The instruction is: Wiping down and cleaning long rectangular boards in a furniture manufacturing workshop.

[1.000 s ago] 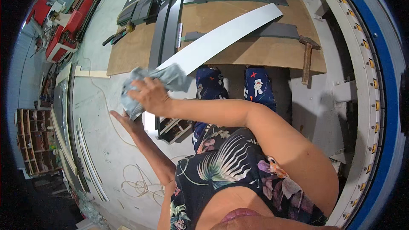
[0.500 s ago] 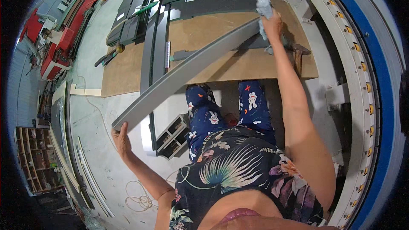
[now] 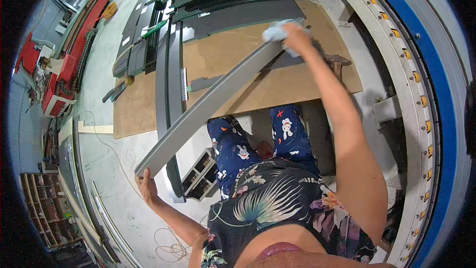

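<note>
Well left of the left grip stands a wooden compartment rack (image 3: 47, 211). Beyond that grip, pliers-like tools (image 3: 117, 90) lie at the edge of the brown surface (image 3: 139, 106). The left grip (image 3: 145, 187) pinches the near end of a long grey strip (image 3: 213, 97), thumb on top. Farther off, beyond it, a green-handled tool (image 3: 154, 29) lies on dark panels (image 3: 238, 17). Right of the left grip sits a divided box (image 3: 201, 173). The strip slants from there up to the right grip (image 3: 296, 39), which is closed on a pale blue cloth (image 3: 273, 33) at the strip's far end. Just right of and nearer than this grip lies a hammer (image 3: 338, 62).
</note>
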### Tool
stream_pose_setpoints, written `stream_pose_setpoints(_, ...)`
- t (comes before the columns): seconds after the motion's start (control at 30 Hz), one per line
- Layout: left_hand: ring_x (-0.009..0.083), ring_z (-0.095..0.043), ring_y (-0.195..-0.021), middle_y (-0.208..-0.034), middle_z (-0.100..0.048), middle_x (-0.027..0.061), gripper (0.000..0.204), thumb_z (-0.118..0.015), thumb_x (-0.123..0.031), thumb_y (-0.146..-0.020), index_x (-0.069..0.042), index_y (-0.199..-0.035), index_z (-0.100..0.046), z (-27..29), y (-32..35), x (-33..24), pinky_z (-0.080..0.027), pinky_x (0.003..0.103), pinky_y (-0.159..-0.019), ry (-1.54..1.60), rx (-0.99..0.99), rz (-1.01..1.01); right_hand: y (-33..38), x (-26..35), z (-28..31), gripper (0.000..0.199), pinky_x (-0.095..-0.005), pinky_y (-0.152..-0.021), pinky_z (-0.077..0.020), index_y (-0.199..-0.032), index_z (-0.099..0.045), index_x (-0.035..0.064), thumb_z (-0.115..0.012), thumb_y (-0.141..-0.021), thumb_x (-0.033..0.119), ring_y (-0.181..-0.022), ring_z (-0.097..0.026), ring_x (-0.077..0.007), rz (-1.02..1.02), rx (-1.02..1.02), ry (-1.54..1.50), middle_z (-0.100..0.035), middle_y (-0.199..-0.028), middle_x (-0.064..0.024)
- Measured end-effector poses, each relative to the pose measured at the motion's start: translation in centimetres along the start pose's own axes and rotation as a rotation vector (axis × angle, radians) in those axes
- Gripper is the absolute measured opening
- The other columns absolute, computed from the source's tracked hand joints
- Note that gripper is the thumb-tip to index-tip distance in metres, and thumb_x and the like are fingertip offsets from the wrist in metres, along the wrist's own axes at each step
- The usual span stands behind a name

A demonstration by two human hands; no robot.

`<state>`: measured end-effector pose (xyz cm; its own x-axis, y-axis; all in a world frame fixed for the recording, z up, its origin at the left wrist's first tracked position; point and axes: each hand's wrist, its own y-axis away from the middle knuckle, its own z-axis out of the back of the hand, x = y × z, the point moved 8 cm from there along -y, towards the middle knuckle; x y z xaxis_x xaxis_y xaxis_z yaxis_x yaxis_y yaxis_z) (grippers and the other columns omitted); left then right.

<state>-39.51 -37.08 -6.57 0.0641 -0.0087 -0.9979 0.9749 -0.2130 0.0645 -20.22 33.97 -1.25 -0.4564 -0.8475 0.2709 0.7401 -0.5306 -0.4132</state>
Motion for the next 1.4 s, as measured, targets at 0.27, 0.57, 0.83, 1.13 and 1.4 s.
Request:
stream_pose_setpoints(0.27, 0.0283, -0.046, -0.119, -0.119, -0.057, 0.0155, 0.031, -0.070, -0.014, -0.074, -0.009, -0.104, -0.064, -5.1, 0.9, -4.4, -0.029, 0.046, -0.103, 0.142, 0.276, -0.115, -2.1, -3.1, 3.2, 0.037, -0.0446, -0.080, -0.0474, -0.103, -0.059, 0.0046, -0.069, -0.068, 0.013, -0.094, -0.059, -0.0346, -0.114, -0.158, -0.111, -0.062, -0.098, -0.0187)
stream_pose_setpoints(0.57, 0.0372, -0.037, -0.126, -0.135, -0.040, 0.0241, 0.024, -0.061, -0.020, -0.078, -0.006, -0.097, -0.063, -5.3, 0.8, -3.0, -0.022, 0.049, -0.106, 0.118, 0.197, -0.216, 3.5, 10.3, 2.1, 0.052, -0.0387, -0.090, -0.0433, -0.112, -0.059, 0.0116, -0.067, -0.061, 0.009, -0.102, -0.054, -0.0333, 0.134, 0.037, -0.212, -0.058, -0.112, -0.0126)
stream_pose_setpoints(0.83, 0.0322, -0.035, -0.128, -0.136, -0.041, 0.0183, 0.027, -0.052, -0.009, -0.076, -0.003, -0.100, -0.061, -6.5, 1.8, 0.4, -0.021, 0.042, -0.107, -0.023, 0.055, -0.114, 9.4, 5.6, -1.0, 0.049, -0.0411, -0.092, -0.0390, -0.112, -0.057, 0.0066, -0.070, -0.065, 0.008, -0.108, -0.049, -0.0362, 0.071, 0.003, -0.130, -0.054, -0.115, -0.0144)
stream_pose_setpoints(1.13, 0.0263, -0.044, -0.119, -0.124, -0.051, 0.0167, 0.046, -0.064, -0.016, -0.079, -0.002, -0.121, -0.052, -7.1, 3.3, -0.2, -0.032, 0.035, -0.101, -0.592, -0.119, -0.157, 9.9, 4.8, -2.8, 0.050, -0.0427, -0.093, -0.0378, -0.113, -0.054, 0.0047, -0.068, -0.065, 0.007, -0.111, -0.047, -0.0375, 0.023, -0.003, -0.131, -0.051, -0.120, -0.0169)
stream_pose_setpoints(1.4, 0.0286, -0.051, -0.113, -0.118, -0.055, 0.0170, 0.046, -0.065, -0.021, -0.079, -0.002, -0.118, -0.053, -3.3, 6.8, -0.5, -0.037, 0.037, -0.097, -0.684, -0.274, -0.078, 10.4, 4.6, -2.6, 0.047, -0.0417, -0.094, -0.0375, -0.114, -0.054, 0.0035, -0.066, -0.069, 0.008, -0.110, -0.047, -0.0382, 0.010, -0.045, -0.076, -0.050, -0.121, -0.0177)
